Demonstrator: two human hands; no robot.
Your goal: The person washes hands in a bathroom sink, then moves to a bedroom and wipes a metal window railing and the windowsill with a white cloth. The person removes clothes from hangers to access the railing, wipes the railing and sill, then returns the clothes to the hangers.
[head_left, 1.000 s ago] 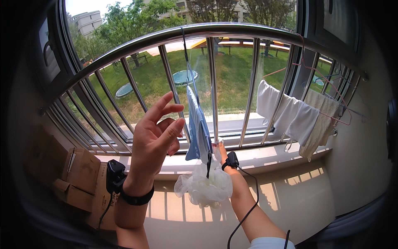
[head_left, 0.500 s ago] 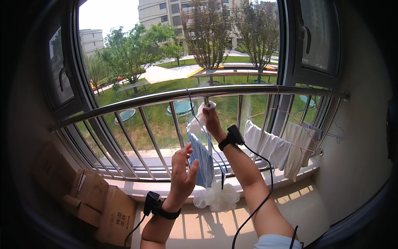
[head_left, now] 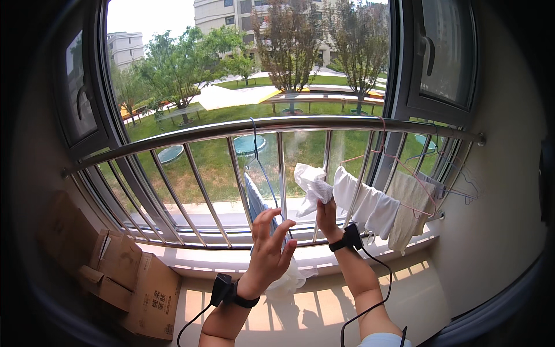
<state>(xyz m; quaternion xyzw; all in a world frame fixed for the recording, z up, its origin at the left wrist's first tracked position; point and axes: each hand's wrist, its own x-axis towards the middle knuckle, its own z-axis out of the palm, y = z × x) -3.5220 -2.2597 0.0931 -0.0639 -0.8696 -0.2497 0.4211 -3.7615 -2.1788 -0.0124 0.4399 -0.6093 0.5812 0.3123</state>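
Note:
My right hand (head_left: 328,217) grips a white cloth (head_left: 312,182), which bunches up above the fingers in front of the railing bars. Fingers spread and holding nothing, my left hand (head_left: 270,246) is raised in front of a blue cloth (head_left: 254,196) that hangs from a blue hanger (head_left: 263,168) hooked over the rail. Behind the left hand, a pale mesh bath puff (head_left: 289,279) dangles low, partly covered by the hand. White laundry (head_left: 361,202) hangs just right of the held cloth.
A metal railing (head_left: 202,137) crosses before the window. Farther right hang a beige cloth (head_left: 404,211), a pink hanger (head_left: 425,211) and other hangers. Cardboard boxes (head_left: 153,298) are stacked at lower left. Cables run from both wrist straps.
My right hand has come down and to the right from the rail with the white cloth. My left hand has shifted slightly right and lower, now overlapping the bath puff.

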